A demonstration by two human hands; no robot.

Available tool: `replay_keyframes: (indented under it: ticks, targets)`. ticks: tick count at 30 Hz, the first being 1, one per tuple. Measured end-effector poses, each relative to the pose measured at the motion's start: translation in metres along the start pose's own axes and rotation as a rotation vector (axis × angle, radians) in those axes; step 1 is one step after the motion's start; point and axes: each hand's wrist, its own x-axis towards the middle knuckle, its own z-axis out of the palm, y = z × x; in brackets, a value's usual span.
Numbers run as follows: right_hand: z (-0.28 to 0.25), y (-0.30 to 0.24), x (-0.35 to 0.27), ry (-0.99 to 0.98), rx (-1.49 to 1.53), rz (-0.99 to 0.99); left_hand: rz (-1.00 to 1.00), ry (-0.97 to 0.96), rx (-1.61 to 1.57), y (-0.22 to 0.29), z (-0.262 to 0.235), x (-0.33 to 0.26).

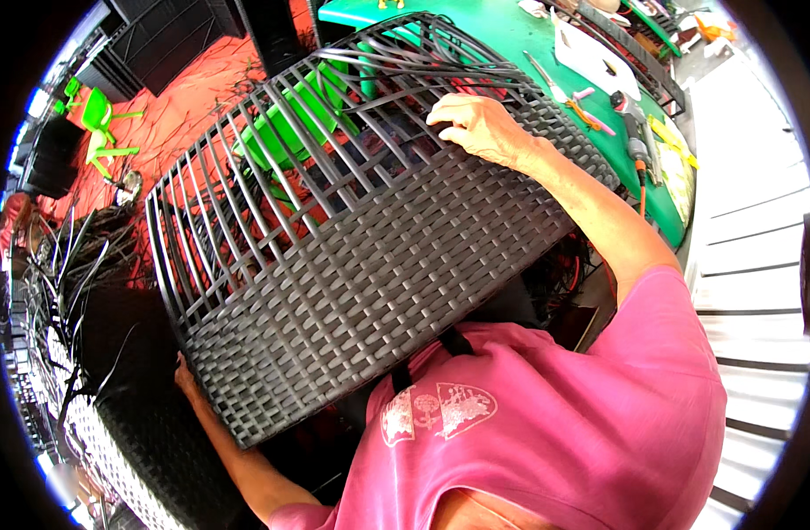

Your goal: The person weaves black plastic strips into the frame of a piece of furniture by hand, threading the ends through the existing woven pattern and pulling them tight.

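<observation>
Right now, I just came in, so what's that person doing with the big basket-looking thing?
A person in a pink shirt has a big dark woven panel in front of them. The near part is tightly woven; the far part has open gaps. The left hand is at the panel's left edge, and the right hand is over its far side, fingers curled. Tools lie on the green table.
</observation>
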Motion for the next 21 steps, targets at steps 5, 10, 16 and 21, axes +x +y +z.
replay_keyframes:
  ticks: [5, 10, 16, 21]
  targets:
    - [0.012, 0.005, 0.01, 0.044, -0.083, -0.09, 0.031, 0.042, 0.028, 0.002, -0.018, -0.003]
    - [-0.006, 0.002, 0.019, -0.173, 0.272, 0.358, -0.119, 0.075, -0.133, 0.003, -0.029, 0.004]
    - [-0.037, 0.027, 0.034, -0.555, 0.686, 0.562, -0.012, 0.215, -0.156, 0.002, -0.036, 0.002]
    - [-0.058, 0.046, 0.005, 0.039, 0.465, 0.561, -0.018, -0.014, -0.243, 0.001, -0.018, -0.012]
